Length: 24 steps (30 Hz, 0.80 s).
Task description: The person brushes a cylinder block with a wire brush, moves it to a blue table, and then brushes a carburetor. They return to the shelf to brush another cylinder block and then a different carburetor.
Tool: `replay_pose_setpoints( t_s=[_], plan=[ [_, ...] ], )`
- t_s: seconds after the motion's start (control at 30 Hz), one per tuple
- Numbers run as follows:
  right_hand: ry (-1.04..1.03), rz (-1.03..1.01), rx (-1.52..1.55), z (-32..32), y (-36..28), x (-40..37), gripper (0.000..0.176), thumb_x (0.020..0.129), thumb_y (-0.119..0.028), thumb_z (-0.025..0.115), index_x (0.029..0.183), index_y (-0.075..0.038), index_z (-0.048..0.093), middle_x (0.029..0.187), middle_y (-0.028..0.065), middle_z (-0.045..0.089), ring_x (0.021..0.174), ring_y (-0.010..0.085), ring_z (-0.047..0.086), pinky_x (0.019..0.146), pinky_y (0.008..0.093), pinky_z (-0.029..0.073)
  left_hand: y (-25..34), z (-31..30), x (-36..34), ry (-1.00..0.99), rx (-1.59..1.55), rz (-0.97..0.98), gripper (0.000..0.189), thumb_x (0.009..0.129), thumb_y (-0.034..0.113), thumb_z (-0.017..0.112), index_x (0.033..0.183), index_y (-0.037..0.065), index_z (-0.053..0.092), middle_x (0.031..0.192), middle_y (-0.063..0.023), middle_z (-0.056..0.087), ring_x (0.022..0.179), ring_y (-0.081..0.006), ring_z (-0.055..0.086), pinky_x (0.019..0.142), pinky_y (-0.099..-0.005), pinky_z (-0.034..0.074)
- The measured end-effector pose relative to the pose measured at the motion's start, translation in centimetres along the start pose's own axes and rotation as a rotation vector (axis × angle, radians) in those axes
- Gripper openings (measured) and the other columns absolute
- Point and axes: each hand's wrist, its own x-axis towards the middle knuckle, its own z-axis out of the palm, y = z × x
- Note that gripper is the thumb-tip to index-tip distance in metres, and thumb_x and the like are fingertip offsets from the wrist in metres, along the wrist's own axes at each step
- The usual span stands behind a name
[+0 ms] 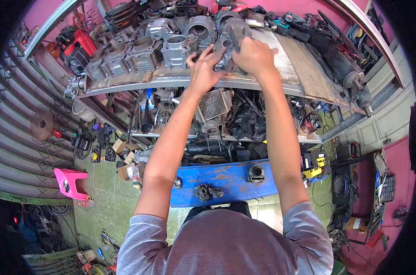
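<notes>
Your dark shirt with grey sleeves (226, 245) lies nearest, with the long blue bench (231, 172) just past it. On the far metal-edged wooden shelf (171, 83), your left hand (205, 72) spreads its fingers at the left of an irregular grey metal casting (235, 30); your right hand (256, 57) curls nearly closed at its right, its grip hidden.

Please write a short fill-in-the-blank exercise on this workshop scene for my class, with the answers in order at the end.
The left hand and right hand are at a metal part on the ____ shelf. The low bench between the forearms is painted ____. The plastic stool on the floor is ____. The person's sleeves are ____.

Missing words: top; blue; pink; grey.
</notes>
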Motion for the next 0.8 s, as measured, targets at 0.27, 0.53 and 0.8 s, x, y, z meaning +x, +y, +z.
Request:
replay_pose_setpoints(
  t_s=[0.27,0.53,0.8],
  plan=[
    [-0.007,-0.062,0.035,-2.5,1.7,-2.4,0.034,0.08,-0.035,0.069,0.093,-0.004,0.072,0.093,0.0244,0.074,0.097,0.0424,0.071,0.095,0.0549,0.049,-0.2,-0.1,0.1,-0.033,-0.032,-0.006,0.078,0.063,0.032,0.092,0.137,0.022,0.065,0.125,0.0,0.071,0.142,-0.0205,0.047,0.106,-0.0575,0.021],
    [-0.02,-0.064,0.045,-2.7,0.8,-3.2,0.038,0.08,-0.036,0.069,0.095,-0.001,0.073,0.098,0.0253,0.073,0.1,0.0428,0.07,0.094,0.0527,0.051,-0.2,-0.1,0.0,-0.027,-0.022,-0.026,0.081,0.063,0.035,0.093,0.138,0.022,0.065,0.125,-0.0035,0.072,0.144,-0.02,0.046,0.108,-0.0547,0.021],
    [-0.016,-0.06,-0.12,1.0,1.6,2.8,0.039,0.081,-0.036,0.069,0.101,-0.003,0.073,0.104,0.0233,0.074,0.106,0.0456,0.068,0.104,0.0768,0.032,0.1,-0.3,0.3,-0.029,-0.021,-0.025,0.081,0.063,0.034,0.093,0.138,0.022,0.065,0.125,-0.0017,0.072,0.144,-0.02,0.046,0.109,-0.0546,0.02]
  ],
)
